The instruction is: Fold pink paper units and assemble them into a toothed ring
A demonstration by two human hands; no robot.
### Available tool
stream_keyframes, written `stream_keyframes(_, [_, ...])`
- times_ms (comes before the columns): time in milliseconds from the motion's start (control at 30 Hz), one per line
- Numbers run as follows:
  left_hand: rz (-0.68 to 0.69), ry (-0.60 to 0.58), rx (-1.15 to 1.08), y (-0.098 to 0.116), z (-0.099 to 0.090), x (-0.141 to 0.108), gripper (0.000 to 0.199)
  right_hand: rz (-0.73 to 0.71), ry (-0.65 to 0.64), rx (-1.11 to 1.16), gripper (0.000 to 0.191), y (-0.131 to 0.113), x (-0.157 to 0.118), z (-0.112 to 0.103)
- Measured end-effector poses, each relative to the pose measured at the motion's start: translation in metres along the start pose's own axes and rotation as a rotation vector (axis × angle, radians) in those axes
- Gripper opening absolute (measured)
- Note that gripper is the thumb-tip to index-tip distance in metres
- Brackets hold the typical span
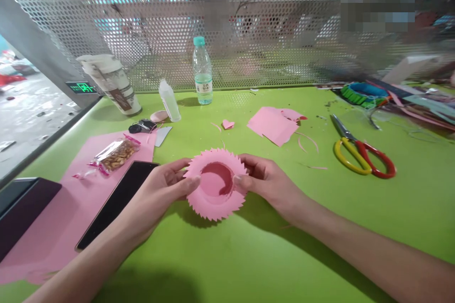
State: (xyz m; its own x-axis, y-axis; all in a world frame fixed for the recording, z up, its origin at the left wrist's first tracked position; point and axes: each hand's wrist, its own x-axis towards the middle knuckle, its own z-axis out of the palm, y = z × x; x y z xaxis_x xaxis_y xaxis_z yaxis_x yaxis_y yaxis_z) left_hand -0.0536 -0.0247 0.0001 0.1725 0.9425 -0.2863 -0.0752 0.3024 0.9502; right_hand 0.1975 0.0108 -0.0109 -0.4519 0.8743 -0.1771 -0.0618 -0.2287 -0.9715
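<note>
Between my hands is a round pink paper hat (215, 208), with a zigzag-cut brim and a sunken round middle. My left hand (167, 182) pinches the brim at its left side, thumb on top and fingers beneath. On the opposite side my right hand (263, 177) grips it the same way, its thumb at the inner edge of the ring. The hat is held over the green table (227, 265), tilted so its hollow faces me. Beyond it lie a small pink paper heart (228, 124) and pink paper pieces (273, 124).
Scissors (355, 151) with yellow and red handles lie at right. A water bottle (203, 75), a glue bottle (169, 100) and a paper cup (113, 85) stand at the back. At left are a phone (115, 206) and a snack packet (115, 153) on pink paper (76, 175). Perforated metal (227, 19) borders the back.
</note>
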Motion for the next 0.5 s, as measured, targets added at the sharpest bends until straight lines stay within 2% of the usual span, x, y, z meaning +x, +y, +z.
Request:
stream_keyframes(233, [-0.019,0.026,-0.003,-0.0014,0.0011,0.0019,0.061,-0.007,-0.011,0.015,0.051,0.0023,0.0009,-0.0005])
stream_keyframes(500, [-0.028,0.006,-0.008,-0.0025,-0.0005,0.0014,0.059,-0.017,-0.012,0.006,0.049,0.0060,0.0018,-0.0023])
